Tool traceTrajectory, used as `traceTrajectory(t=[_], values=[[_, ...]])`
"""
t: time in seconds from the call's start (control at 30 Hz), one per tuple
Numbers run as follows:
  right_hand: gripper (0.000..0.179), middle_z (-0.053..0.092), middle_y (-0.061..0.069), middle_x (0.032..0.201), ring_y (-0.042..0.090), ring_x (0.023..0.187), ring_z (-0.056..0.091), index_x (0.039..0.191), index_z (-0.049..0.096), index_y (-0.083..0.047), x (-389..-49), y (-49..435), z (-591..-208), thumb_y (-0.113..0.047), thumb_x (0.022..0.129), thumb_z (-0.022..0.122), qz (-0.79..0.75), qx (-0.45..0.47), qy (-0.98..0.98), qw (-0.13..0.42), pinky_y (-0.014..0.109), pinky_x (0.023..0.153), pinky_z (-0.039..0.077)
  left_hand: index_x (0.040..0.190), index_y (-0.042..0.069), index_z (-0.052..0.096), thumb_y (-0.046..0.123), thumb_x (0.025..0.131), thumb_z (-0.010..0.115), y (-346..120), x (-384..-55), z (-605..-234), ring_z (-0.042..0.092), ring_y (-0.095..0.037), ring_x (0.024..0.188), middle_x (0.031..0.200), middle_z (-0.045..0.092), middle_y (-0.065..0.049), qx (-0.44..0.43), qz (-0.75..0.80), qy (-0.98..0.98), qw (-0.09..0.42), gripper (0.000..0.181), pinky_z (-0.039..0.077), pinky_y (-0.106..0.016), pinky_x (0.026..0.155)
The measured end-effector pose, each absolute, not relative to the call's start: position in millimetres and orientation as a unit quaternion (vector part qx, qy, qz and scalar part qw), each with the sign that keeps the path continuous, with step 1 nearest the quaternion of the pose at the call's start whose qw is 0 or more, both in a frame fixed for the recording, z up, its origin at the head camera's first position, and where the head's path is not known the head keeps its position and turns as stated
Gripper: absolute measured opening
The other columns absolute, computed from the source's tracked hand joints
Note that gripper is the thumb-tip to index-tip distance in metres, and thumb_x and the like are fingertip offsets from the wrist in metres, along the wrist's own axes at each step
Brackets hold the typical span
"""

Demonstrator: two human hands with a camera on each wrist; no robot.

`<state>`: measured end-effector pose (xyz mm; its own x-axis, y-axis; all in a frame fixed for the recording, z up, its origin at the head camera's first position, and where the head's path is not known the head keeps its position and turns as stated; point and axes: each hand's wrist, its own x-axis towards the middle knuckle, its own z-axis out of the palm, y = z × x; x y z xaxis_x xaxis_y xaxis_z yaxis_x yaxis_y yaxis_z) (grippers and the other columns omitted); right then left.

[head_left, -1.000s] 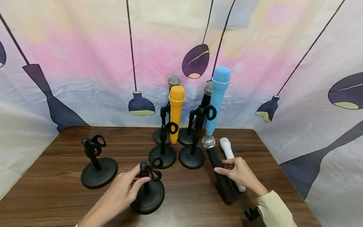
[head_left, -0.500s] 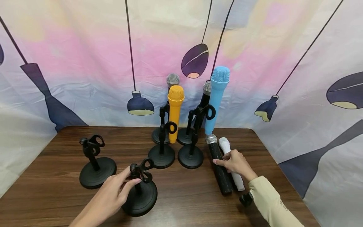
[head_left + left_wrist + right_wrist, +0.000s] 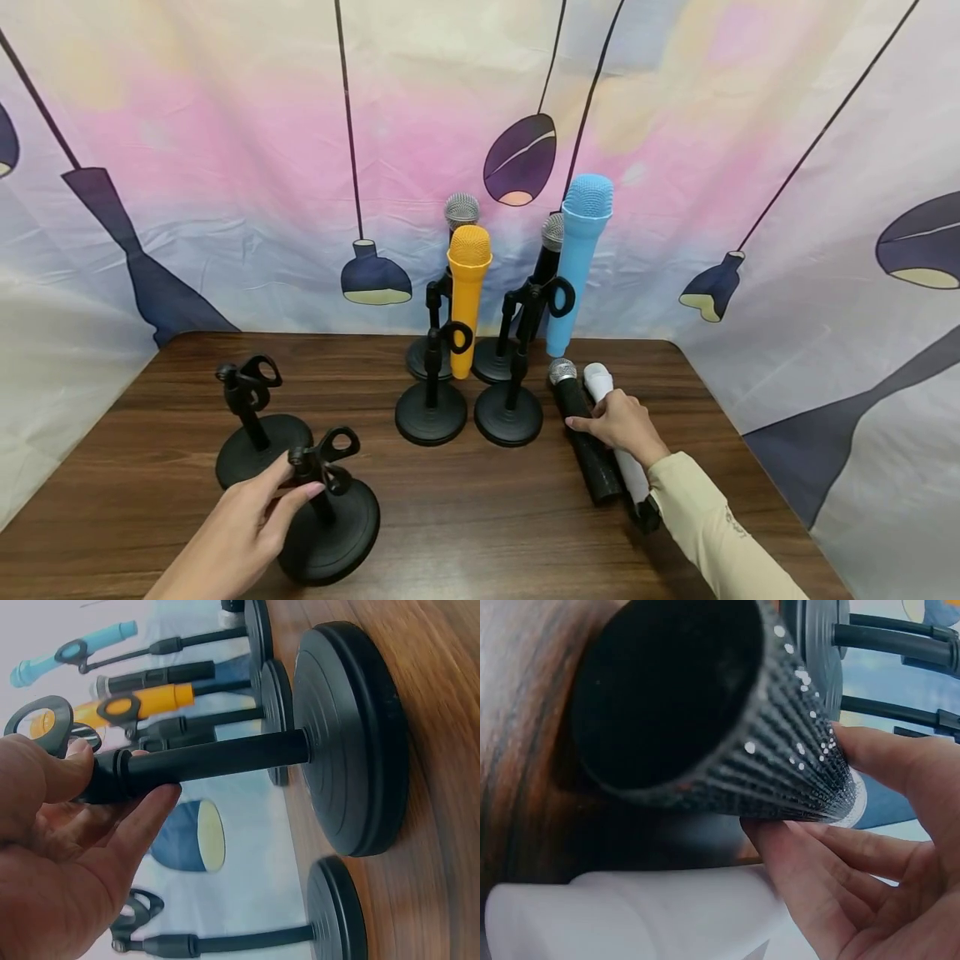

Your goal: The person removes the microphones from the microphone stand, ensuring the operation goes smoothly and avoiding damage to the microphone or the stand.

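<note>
Grips round-based microphone stand point(image 3: 333, 537) high with left hand point(image 3: 242, 523), probably for control; pinches glittery black microphone point(image 3: 588, 458) mid-barrel with right hand point(image 3: 624, 427), likely for balance.

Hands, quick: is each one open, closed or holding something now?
Left hand: closed, holding a black microphone stand.
Right hand: closed, holding a sparkly black microphone.

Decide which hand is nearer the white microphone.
Right: the right hand is over the white microphone; the left hand is well to its left, gripping a black microphone stand.
</note>
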<state>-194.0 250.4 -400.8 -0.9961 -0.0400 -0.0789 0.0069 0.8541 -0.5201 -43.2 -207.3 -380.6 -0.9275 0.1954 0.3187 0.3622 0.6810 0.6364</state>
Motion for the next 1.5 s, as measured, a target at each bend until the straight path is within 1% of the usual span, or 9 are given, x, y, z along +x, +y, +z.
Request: traceTrajectory(t=[0.13,0.23,0.37,0.63,0.83,1.07,1.27,1.4,1.5], values=[[0.044,0.057,0.002,0.049,0.017,0.048,0.056,0.061,0.070,-0.007,-196.0,249.9,-402.6,-0.041,0.086,0.081,-0.253,-0.015,0.967,0.037,0.031,0.051,0.043,0.118,0.010,0.064,0.009,0.104,0.059,-222.4,-37.9,-383.4,0.046,0.000,0.060,0.094,0.068,0.003,-0.128,-0.360,-0.918,0.104,0.015,0.036,-0.025,0.054],[0.044,0.058,0.002,0.052,0.018,0.050,0.056,0.062,0.070,-0.008,-197.1,248.9,-402.5,-0.042,0.086,0.081,-0.242,-0.017,0.970,0.034,0.031,0.051,0.043,0.120,0.008,0.064,0.011,0.105,0.057,-234.1,-33.8,-385.7,0.047,-0.001,0.058,0.087,0.065,0.003,-0.102,-0.350,-0.926,0.096,0.016,0.038,-0.025,0.053],[0.042,0.058,0.003,0.055,0.018,0.052,0.055,0.065,0.069,-0.007,-198.3,247.8,-402.0,-0.042,0.085,0.082,-0.231,-0.017,0.972,0.029,0.031,0.052,0.042,0.125,0.005,0.062,0.011,0.105,0.057,-249.7,-29.5,-388.2,0.059,-0.002,0.065,0.095,0.069,-0.002,-0.083,-0.339,-0.932,0.101,0.021,0.045,-0.025,0.054],[0.046,0.052,0.002,0.052,0.017,0.050,0.050,0.059,0.063,-0.009,-197.2,246.0,-401.5,-0.042,0.085,0.083,-0.221,-0.025,0.975,0.024,0.030,0.051,0.038,0.129,0.001,0.060,0.009,0.105,0.058,-267.4,-24.0,-387.9,0.056,0.003,0.069,0.099,0.070,-0.006,-0.067,-0.325,-0.938,0.101,0.026,0.042,-0.026,0.054],[0.046,0.049,0.003,0.053,0.018,0.051,0.049,0.060,0.059,-0.008,-195.2,244.5,-401.0,-0.038,0.085,0.084,-0.223,-0.033,0.974,0.020,0.032,0.052,0.037,0.129,0.001,0.058,0.014,0.106,0.057,-273.1,-18.4,-388.4,0.047,-0.002,0.055,0.088,0.067,-0.005,-0.024,-0.297,-0.948,0.116,0.027,0.036,-0.026,0.050],[0.043,0.055,0.005,0.058,0.020,0.054,0.053,0.063,0.063,-0.008,-193.6,247.2,-401.5,-0.039,0.084,0.084,-0.222,-0.023,0.975,0.015,0.033,0.052,0.041,0.132,-0.002,0.057,0.019,0.106,0.058,-284.7,-16.3,-392.7,0.065,-0.013,0.067,0.099,0.070,-0.021,0.017,-0.287,-0.949,0.133,0.033,0.046,-0.028,0.048],[0.042,0.057,0.005,0.060,0.020,0.055,0.054,0.064,0.063,-0.007,-193.1,246.8,-401.6,-0.038,0.084,0.085,-0.225,-0.024,0.974,0.010,0.033,0.052,0.042,0.129,-0.002,0.058,0.018,0.106,0.057,-284.4,-15.1,-389.7,0.052,-0.006,0.054,0.087,0.070,-0.015,0.030,-0.278,-0.947,0.158,0.030,0.037,-0.025,0.046],[0.043,0.054,0.003,0.055,0.018,0.052,0.052,0.060,0.062,-0.008,-192.8,246.3,-401.2,-0.036,0.084,0.085,-0.224,-0.025,0.974,0.007,0.032,0.051,0.041,0.127,0.000,0.059,0.022,0.107,0.056,-287.8,-20.5,-388.4,0.068,-0.031,0.070,0.096,0.070,-0.031,0.030,-0.276,-0.948,0.153,0.030,0.046,-0.032,0.048],[0.043,0.055,0.003,0.055,0.018,0.053,0.052,0.061,0.063,-0.007,-192.9,246.0,-400.8,-0.037,0.084,0.085,-0.218,-0.027,0.975,0.008,0.032,0.052,0.041,0.128,-0.001,0.059,0.024,0.107,0.055,-291.2,-26.0,-388.1,0.066,-0.053,0.087,0.112,0.063,-0.040,0.028,-0.278,-0.949,0.145,0.033,0.053,-0.046,0.052]])
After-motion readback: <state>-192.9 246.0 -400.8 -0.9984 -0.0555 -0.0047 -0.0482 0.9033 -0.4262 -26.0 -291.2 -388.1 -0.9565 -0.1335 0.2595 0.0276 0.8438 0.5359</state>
